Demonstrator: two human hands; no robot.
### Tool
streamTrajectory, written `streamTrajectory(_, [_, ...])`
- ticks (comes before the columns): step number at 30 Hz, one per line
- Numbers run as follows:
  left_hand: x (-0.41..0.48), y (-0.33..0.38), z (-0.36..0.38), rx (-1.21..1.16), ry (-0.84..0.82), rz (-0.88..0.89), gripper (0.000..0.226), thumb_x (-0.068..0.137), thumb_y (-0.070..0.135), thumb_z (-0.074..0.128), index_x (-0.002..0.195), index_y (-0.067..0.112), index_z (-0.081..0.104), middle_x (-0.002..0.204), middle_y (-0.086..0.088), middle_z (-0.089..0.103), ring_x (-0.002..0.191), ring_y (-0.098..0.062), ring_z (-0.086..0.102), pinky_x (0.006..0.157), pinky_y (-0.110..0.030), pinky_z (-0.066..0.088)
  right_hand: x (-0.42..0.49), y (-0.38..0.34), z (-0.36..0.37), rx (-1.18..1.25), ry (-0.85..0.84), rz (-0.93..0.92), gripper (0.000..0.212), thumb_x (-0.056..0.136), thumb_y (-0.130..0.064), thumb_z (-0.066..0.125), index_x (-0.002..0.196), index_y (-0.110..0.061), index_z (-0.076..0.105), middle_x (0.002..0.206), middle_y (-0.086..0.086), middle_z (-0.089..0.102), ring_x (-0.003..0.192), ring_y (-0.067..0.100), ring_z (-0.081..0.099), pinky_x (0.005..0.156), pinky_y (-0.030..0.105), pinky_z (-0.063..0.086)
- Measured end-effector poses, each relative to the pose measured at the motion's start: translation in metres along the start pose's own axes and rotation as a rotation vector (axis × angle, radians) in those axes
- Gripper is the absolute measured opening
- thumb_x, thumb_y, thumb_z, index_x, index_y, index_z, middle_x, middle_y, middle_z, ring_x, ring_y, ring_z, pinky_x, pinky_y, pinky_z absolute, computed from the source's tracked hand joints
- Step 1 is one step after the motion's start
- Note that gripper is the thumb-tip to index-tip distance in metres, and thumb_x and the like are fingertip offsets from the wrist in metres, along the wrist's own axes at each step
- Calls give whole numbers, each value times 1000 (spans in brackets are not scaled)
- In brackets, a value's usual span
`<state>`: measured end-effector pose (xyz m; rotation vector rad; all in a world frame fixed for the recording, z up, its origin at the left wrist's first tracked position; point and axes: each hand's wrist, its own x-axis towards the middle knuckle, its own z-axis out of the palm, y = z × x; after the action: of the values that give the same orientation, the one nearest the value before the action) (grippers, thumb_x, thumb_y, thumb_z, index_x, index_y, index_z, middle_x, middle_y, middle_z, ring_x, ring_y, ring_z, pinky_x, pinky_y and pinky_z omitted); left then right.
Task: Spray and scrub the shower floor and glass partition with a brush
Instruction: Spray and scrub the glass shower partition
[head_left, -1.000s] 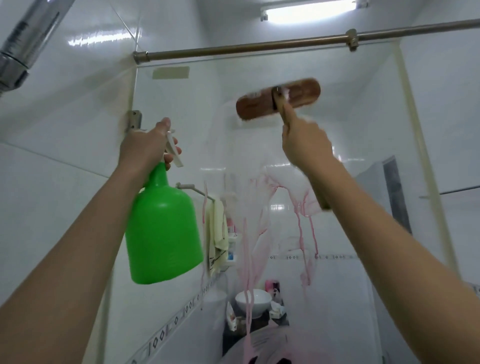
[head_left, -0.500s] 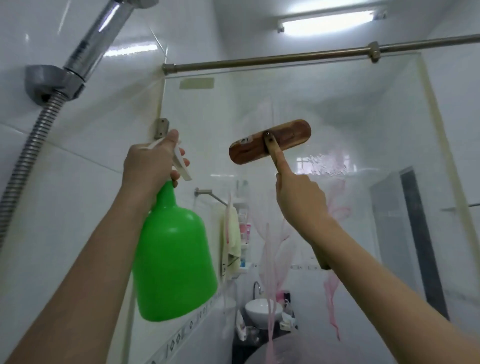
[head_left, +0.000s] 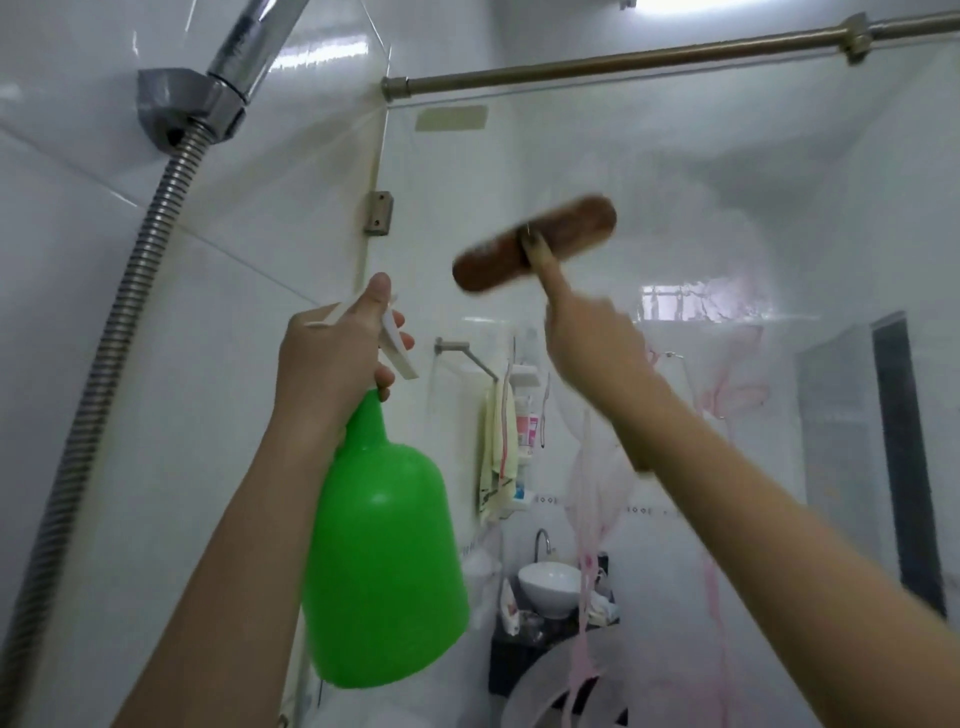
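Right hand (head_left: 592, 343) clamping wooden scrub brush (head_left: 535, 241), scrubbing glass partition (head_left: 727, 182); left hand (head_left: 332, 358) gripping green spray bottle (head_left: 384, 561). Risk: wet handle slipping, brush knocking glass.

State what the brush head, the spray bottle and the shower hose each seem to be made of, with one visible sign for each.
Brush head: probably wood, brown and grain-streaked, though motion-blurred.
Spray bottle: plastic, bright green, smooth, with a soft sheen.
Shower hose: metal, silvery, ribbed in tight coils that catch the light.
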<state>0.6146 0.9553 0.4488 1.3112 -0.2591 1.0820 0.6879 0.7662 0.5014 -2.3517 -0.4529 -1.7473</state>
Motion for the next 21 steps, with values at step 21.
streamTrajectory(21, [-86,-33,-31,94,10,-126,41,98,51,58,90,15,75,84,-2,79,39,-10,47,43,-20,44,-72,-10,25,147,-121,-12,63,103,-23,32,150,-44,-4,54,0,44,42,14,45,43,33,49])
